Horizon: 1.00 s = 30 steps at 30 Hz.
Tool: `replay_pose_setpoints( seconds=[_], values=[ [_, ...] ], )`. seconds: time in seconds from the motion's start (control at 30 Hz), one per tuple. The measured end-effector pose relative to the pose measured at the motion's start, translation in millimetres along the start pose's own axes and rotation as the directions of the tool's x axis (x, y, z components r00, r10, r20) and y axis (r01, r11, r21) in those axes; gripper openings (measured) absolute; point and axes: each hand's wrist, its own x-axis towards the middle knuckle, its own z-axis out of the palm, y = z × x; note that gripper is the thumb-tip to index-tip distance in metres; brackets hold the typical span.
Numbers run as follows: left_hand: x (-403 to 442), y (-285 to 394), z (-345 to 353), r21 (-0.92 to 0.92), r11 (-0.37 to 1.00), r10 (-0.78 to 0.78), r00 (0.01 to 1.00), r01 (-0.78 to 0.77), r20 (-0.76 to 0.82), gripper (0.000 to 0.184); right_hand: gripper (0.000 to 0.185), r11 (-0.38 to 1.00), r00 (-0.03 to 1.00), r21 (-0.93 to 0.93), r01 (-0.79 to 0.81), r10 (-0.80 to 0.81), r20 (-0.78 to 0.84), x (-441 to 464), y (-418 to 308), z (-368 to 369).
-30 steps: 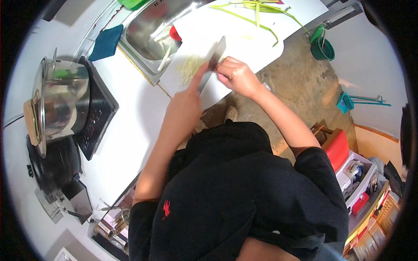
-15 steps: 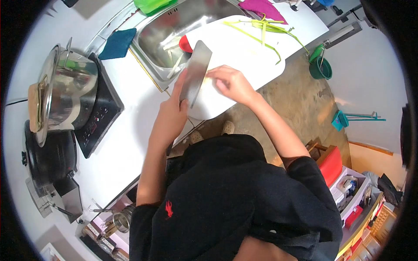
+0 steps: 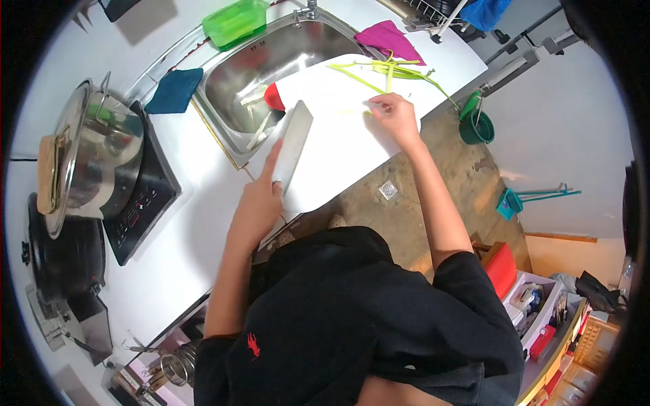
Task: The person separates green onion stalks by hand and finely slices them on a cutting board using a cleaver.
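My left hand (image 3: 259, 206) is closed on a cleaver (image 3: 296, 143), its index finger stretched along the broad steel blade. The blade is over the left side of a white cutting board (image 3: 338, 166). Toward the board's far right, my right hand (image 3: 398, 120) has its fingers bent and drawn together. A thin pale-green strip lies by those fingertips, and I cannot make out what is between them. Just beyond that hand, long green stalks (image 3: 391, 70) lie across the board's far edge and the counter.
A steel sink (image 3: 227, 91) borders the board, with pale scraps and a red-rimmed item (image 3: 273, 97) at its near side. A large pot (image 3: 112, 159) stands on a black induction cooker (image 3: 145, 203) at left. Cloths, a green basin (image 3: 235, 24) and a dish rack (image 3: 433, 15) line the back.
My right hand has moved away from the blade, toward the green stalks. My left hand still holds the cleaver, now a bit farther left. The view has shifted, showing more of the sink.
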Motion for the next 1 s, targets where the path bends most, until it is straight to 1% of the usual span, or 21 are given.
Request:
replay_pose_setpoints(
  seconds=[0.07,0.13,0.17,0.2,0.3,0.37,0.4,0.53,0.63,0.73,0.87,1.0],
  values=[
    [0.4,0.4,1.8,0.000,1.000,0.030,1.000,-0.030,-0.001,0.077,0.025,0.977,0.976,-0.071,0.199,-0.192,0.103,5.6,-4.1,7.9],
    [-3.3,2.1,5.2,-0.013,0.996,0.083,0.996,-0.083,0.013,0.077,0.025,0.953,0.955,-0.130,0.272,-0.251,0.162,11.6,-11.3,20.8],
    [-3.8,2.5,8.1,0.002,0.996,0.085,0.996,-0.085,0.022,0.077,0.025,0.938,0.941,-0.155,0.311,-0.280,0.192,14.9,-15.0,26.7],
    [-3.6,2.5,12.6,0.017,0.996,0.087,0.996,-0.087,0.029,0.077,0.023,0.951,0.938,-0.135,0.278,-0.238,0.252,17.7,-17.8,30.4],
    [-7.6,6.5,10.9,0.025,0.998,0.061,0.998,-0.062,0.025,0.076,0.014,0.958,0.908,-0.049,0.284,-0.252,0.336,14.5,-25.7,32.4],
    [-13.1,4.1,7.6,0.015,0.999,0.049,0.999,-0.049,0.010,0.076,0.011,0.938,0.884,0.006,0.347,-0.329,0.332,-4.3,-34.9,33.8],
    [-15.9,4.7,6.9,0.040,0.998,0.042,0.999,-0.042,0.013,0.076,0.010,0.925,0.869,0.035,0.378,-0.368,0.330,-15.6,-41.2,34.5],
    [-25.7,11.3,2.6,0.113,0.993,0.016,0.999,-0.021,0.045,0.075,0.008,0.876,0.847,0.066,0.477,-0.479,0.230,-54.4,-60.9,44.9],
    [-25.6,8.4,7.2,0.152,0.987,0.040,0.998,-0.047,0.045,0.074,0.008,0.876,0.853,0.031,0.482,-0.477,0.211,-70.6,-66.6,46.8],
    [-24.2,7.5,8.8,0.174,0.983,0.061,0.997,-0.067,0.036,0.074,0.009,0.875,0.862,0.104,0.473,-0.484,0.152,-78.8,-65.3,44.4],
    [-24.6,10.1,8.5,0.177,0.978,0.105,0.994,-0.108,0.025,0.074,0.008,0.873,0.859,0.085,0.481,-0.489,0.154,-78.7,-68.8,51.0],
    [-28.6,13.9,6.7,0.215,0.972,0.095,0.995,-0.099,0.031,0.075,0.008,0.879,0.863,0.054,0.474,-0.476,0.170,-78.9,-81.0,59.0]
  ],
)
